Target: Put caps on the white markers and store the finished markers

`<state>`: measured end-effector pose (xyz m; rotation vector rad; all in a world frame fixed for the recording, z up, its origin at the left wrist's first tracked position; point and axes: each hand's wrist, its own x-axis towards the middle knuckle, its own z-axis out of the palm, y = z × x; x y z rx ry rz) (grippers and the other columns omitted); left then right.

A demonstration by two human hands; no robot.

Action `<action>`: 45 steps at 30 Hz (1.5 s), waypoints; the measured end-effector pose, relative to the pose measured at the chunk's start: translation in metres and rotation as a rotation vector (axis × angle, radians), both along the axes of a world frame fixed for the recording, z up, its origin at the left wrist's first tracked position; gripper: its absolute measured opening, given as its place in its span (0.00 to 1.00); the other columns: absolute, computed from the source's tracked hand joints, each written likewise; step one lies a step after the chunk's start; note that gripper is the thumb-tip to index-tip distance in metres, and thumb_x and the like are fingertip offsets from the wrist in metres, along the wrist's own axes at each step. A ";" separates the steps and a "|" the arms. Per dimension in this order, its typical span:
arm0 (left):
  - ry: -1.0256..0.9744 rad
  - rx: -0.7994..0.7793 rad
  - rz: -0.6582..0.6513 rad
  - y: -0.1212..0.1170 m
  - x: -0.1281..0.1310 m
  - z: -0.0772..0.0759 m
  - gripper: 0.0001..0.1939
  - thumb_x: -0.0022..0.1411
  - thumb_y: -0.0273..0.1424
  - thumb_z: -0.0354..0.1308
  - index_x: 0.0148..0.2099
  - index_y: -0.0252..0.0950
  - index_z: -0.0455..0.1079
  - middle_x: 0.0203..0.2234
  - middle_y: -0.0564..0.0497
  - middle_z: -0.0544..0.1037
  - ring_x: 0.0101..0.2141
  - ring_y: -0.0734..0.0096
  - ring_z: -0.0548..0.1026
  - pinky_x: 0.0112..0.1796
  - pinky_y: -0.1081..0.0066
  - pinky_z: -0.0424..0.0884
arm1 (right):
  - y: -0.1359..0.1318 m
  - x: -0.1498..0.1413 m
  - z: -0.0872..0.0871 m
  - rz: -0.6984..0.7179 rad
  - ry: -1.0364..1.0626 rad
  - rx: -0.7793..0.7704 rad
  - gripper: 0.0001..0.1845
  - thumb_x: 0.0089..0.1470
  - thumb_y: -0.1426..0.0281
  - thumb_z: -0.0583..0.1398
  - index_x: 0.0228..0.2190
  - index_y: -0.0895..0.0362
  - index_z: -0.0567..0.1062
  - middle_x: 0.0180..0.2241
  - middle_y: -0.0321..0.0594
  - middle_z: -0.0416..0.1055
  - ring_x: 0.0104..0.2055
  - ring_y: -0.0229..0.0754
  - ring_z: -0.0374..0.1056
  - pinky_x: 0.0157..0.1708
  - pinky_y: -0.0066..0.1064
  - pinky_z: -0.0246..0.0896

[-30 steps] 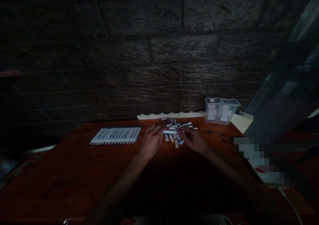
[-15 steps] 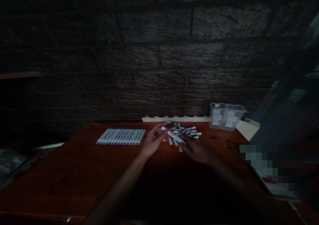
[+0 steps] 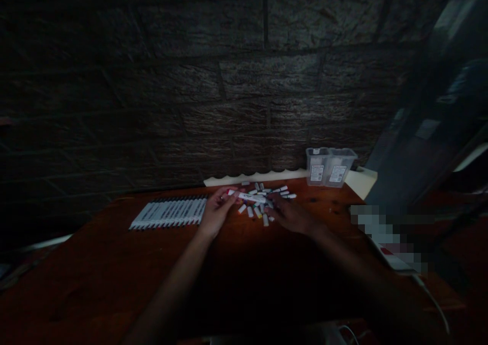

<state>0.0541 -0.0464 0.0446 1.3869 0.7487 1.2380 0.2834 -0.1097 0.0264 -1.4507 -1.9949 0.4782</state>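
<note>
A white marker (image 3: 247, 197) with a red tip end is held between my two hands above a pile of loose marker caps (image 3: 266, 219). My left hand (image 3: 215, 212) pinches it near the red end, thumb on the near side. At the other end, the fingers of my right hand (image 3: 290, 213) close around the marker's greyish end; shadow hides whether a separate cap is there. To the left, several white markers (image 3: 168, 211) with dark ends lie side by side in a neat row.
Two clear plastic containers (image 3: 330, 168) with labels stand at the back right of the wooden table (image 3: 107, 268). A pale wavy-edged strip (image 3: 255, 176) runs along the brick wall (image 3: 244, 80). A white cable (image 3: 434, 302) hangs at the right edge.
The marker has swung from a steep slant to nearly level, and more of its length shows between my hands. The camera view has shifted to the right.
</note>
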 end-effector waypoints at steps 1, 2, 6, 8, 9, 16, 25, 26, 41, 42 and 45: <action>-0.066 -0.040 0.046 0.002 -0.001 0.000 0.15 0.52 0.33 0.67 0.41 0.33 0.73 0.38 0.48 0.80 0.35 0.71 0.77 0.44 0.69 0.72 | 0.002 0.007 0.000 -0.047 -0.011 -0.002 0.21 0.61 0.65 0.53 0.53 0.60 0.65 0.38 0.47 0.75 0.38 0.47 0.72 0.39 0.36 0.64; -0.139 -0.091 0.091 0.005 -0.003 0.001 0.13 0.51 0.31 0.68 0.39 0.33 0.73 0.37 0.49 0.80 0.34 0.72 0.78 0.44 0.69 0.73 | 0.004 0.014 0.000 -0.088 -0.017 0.009 0.20 0.60 0.69 0.53 0.53 0.61 0.64 0.39 0.49 0.75 0.39 0.47 0.72 0.40 0.36 0.64; -0.382 -0.359 0.212 0.014 -0.010 0.004 0.05 0.53 0.16 0.61 0.32 0.29 0.73 0.31 0.48 0.80 0.34 0.74 0.79 0.42 0.75 0.76 | 0.012 0.026 -0.003 -0.131 -0.051 0.037 0.22 0.57 0.77 0.53 0.54 0.61 0.65 0.47 0.52 0.73 0.46 0.48 0.70 0.47 0.37 0.62; -0.456 -0.492 0.223 0.017 -0.011 0.006 0.08 0.57 0.13 0.55 0.33 0.27 0.72 0.31 0.45 0.80 0.34 0.74 0.79 0.38 0.78 0.77 | 0.015 0.024 -0.005 -0.101 -0.084 0.046 0.20 0.57 0.77 0.54 0.52 0.61 0.68 0.48 0.52 0.72 0.47 0.49 0.70 0.49 0.37 0.61; -0.491 -0.551 0.216 0.018 -0.011 0.006 0.09 0.58 0.13 0.53 0.34 0.25 0.72 0.32 0.43 0.80 0.35 0.73 0.80 0.37 0.79 0.78 | 0.016 0.023 -0.007 -0.081 -0.104 0.060 0.18 0.57 0.76 0.55 0.50 0.60 0.70 0.48 0.51 0.72 0.48 0.49 0.69 0.49 0.37 0.61; -0.602 -0.600 0.061 0.013 -0.009 0.011 0.13 0.62 0.15 0.49 0.46 0.24 0.69 0.37 0.38 0.79 0.39 0.65 0.80 0.37 0.74 0.79 | 0.015 0.017 -0.008 -0.063 -0.191 0.108 0.09 0.56 0.75 0.57 0.32 0.55 0.78 0.36 0.44 0.76 0.41 0.45 0.70 0.42 0.34 0.63; -0.402 -0.489 -0.105 0.006 -0.007 0.009 0.22 0.54 0.16 0.52 0.51 0.32 0.69 0.27 0.50 0.76 0.28 0.72 0.76 0.31 0.73 0.75 | 0.044 0.047 -0.024 -0.274 -0.108 0.231 0.18 0.60 0.74 0.51 0.48 0.55 0.74 0.50 0.46 0.72 0.54 0.45 0.65 0.57 0.39 0.56; -0.372 -0.488 -0.138 0.006 -0.007 0.008 0.22 0.54 0.18 0.52 0.52 0.33 0.69 0.27 0.51 0.75 0.25 0.76 0.73 0.26 0.76 0.73 | 0.048 0.052 -0.028 -0.297 -0.121 0.220 0.19 0.59 0.76 0.51 0.50 0.56 0.73 0.52 0.46 0.71 0.55 0.45 0.64 0.58 0.40 0.55; 0.683 0.223 -0.088 -0.004 -0.001 -0.016 0.21 0.63 0.46 0.51 0.49 0.39 0.72 0.32 0.49 0.77 0.30 0.68 0.72 0.32 0.72 0.67 | 0.059 0.059 -0.040 -0.363 -0.090 0.112 0.11 0.56 0.66 0.58 0.36 0.57 0.79 0.37 0.44 0.77 0.42 0.44 0.71 0.46 0.34 0.63; 0.765 0.325 -0.052 -0.004 0.000 -0.018 0.20 0.64 0.45 0.50 0.49 0.40 0.73 0.36 0.48 0.78 0.36 0.64 0.74 0.37 0.69 0.69 | 0.059 0.059 -0.040 -0.365 -0.079 0.107 0.10 0.56 0.66 0.59 0.35 0.56 0.79 0.35 0.44 0.77 0.41 0.44 0.71 0.45 0.34 0.63; 0.924 0.444 -0.032 -0.006 0.001 -0.021 0.20 0.66 0.44 0.47 0.53 0.42 0.72 0.45 0.46 0.78 0.44 0.56 0.75 0.46 0.64 0.68 | 0.057 0.058 -0.036 -0.392 -0.041 0.112 0.10 0.55 0.66 0.60 0.36 0.56 0.79 0.37 0.44 0.77 0.41 0.44 0.72 0.43 0.33 0.64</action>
